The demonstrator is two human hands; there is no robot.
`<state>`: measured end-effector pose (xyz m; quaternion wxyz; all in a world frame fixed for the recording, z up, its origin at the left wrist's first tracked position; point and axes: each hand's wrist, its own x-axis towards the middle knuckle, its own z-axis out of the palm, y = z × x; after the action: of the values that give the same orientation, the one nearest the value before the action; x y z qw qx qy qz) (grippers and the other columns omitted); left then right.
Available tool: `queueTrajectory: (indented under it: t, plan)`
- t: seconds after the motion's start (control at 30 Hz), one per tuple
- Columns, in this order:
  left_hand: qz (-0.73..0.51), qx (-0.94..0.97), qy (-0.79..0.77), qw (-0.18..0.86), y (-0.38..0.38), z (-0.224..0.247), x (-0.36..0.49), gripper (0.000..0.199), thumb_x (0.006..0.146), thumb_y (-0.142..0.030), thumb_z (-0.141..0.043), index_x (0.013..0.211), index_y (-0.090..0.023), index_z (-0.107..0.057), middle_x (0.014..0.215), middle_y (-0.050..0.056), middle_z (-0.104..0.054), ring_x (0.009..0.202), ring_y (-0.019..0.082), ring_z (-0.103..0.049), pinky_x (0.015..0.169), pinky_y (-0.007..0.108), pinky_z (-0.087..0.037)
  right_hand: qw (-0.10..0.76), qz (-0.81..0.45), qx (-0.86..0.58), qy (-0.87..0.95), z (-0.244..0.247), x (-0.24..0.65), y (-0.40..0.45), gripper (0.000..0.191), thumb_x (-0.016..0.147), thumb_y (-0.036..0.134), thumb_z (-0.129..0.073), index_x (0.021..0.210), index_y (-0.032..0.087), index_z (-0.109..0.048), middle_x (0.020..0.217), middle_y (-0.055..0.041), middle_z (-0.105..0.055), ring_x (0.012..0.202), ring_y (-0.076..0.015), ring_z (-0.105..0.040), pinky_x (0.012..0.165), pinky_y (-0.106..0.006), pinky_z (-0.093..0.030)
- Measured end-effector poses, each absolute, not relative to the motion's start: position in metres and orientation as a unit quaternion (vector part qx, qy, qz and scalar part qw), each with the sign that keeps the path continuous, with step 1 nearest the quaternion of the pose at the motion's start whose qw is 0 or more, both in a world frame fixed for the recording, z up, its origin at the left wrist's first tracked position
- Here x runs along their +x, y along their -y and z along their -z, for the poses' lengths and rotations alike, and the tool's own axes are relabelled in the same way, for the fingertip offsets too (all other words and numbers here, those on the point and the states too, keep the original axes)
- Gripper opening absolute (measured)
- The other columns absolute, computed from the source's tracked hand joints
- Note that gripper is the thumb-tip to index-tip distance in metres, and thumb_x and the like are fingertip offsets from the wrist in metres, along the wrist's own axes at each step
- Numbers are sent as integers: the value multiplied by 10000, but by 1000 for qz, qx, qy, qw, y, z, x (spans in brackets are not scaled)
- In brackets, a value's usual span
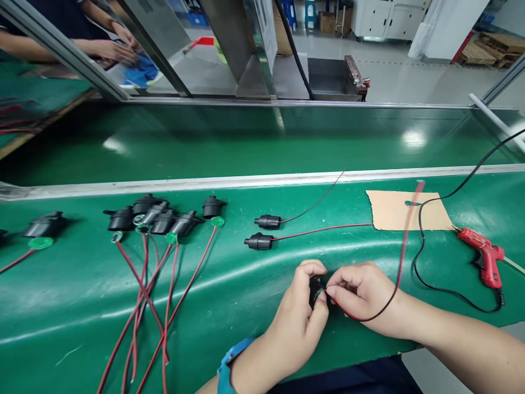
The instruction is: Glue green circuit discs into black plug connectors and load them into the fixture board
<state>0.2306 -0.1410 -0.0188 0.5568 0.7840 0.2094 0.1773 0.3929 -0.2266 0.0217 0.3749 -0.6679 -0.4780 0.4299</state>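
My left hand [301, 306], with a blue band at the wrist, is closed round a small black plastic socket [315, 289]; most of it is hidden by the fingers. Close beside it, my right hand [361, 293] pinches a red-and-black wire [383, 312] where it meets the socket. The wire loops over the right wrist and its far end rises, blurred. Beyond my hands lie two black sockets, an upper one [268, 221] and a lower one [259, 241], each with a thin red wire.
Several black sockets [164, 221] with red wires lie in a cluster at left. A red glue gun [486, 254] with a black cord lies at right, its nozzle by a cardboard piece [385, 210]. A white rail [229, 180] runs behind. Across, a co-worker's hands [118, 49] handle something blue.
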Motion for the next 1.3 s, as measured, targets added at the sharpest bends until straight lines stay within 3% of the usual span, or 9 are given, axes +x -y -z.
queueTrajectory:
  t: [0.17,0.4,0.57,0.67,0.77,0.9,1.1,1.3]
  plan:
    - [-137,667,-248,689,134,18,234,169,951,-203,-499,1108,-254,-465,1072,42,-566,1028,205,-566,926,381,-466,428,-469,-620,460,-18,394,227,127,809,106,-572,848,161,-680,635,42,-598,528,-86,-496,506,-197,-390]
    - [-93,552,-251,790,122,12,238,238,857,-286,-718,893,-219,-493,999,28,-632,924,172,-586,807,307,-473,489,-378,-590,520,-15,393,233,113,841,126,-582,880,170,-678,702,18,-630,608,-102,-540,599,-231,-465]
    - [-91,508,-258,817,120,15,238,226,897,-372,-712,984,-204,-589,1056,49,-654,870,158,-584,746,287,-469,498,-330,-582,552,-9,392,237,262,875,128,-596,1125,194,-641,870,-20,-696,736,-136,-638,699,-270,-559]
    - [-102,508,-253,817,125,18,238,183,970,-379,-596,1035,-208,-604,1021,48,-647,852,160,-560,769,301,-480,480,-258,-608,577,0,388,236,291,898,174,-657,1183,193,-603,886,-31,-699,772,-156,-652,729,-294,-576]
    - [-121,540,-271,787,133,20,238,166,1015,-330,-471,1023,-210,-585,1050,52,-628,802,152,-524,695,283,-467,463,-183,-623,603,8,381,235,167,935,158,-613,1099,190,-607,866,-42,-701,760,-167,-659,726,-304,-579]
    - [-157,637,-308,689,143,17,237,199,1055,-288,-363,1155,-242,-528,1130,51,-594,1010,185,-559,874,321,-479,467,-138,-617,618,11,375,236,159,955,148,-558,1104,197,-586,881,-59,-703,750,-180,-664,708,-307,-584]
    - [-182,700,-278,632,149,18,232,305,1062,-268,-338,1365,-291,-366,1267,82,-505,1144,203,-548,986,377,-479,447,-122,-624,629,14,370,240,203,942,117,-511,1122,203,-547,949,-79,-713,836,-218,-679,763,-351,-594]
    - [-188,716,-264,618,147,24,233,451,1036,-183,-325,1448,-353,-259,1288,82,-460,1182,201,-536,938,351,-533,429,-136,-631,632,15,370,242,180,953,133,-511,1119,200,-534,919,-72,-699,808,-220,-670,748,-356,-586]
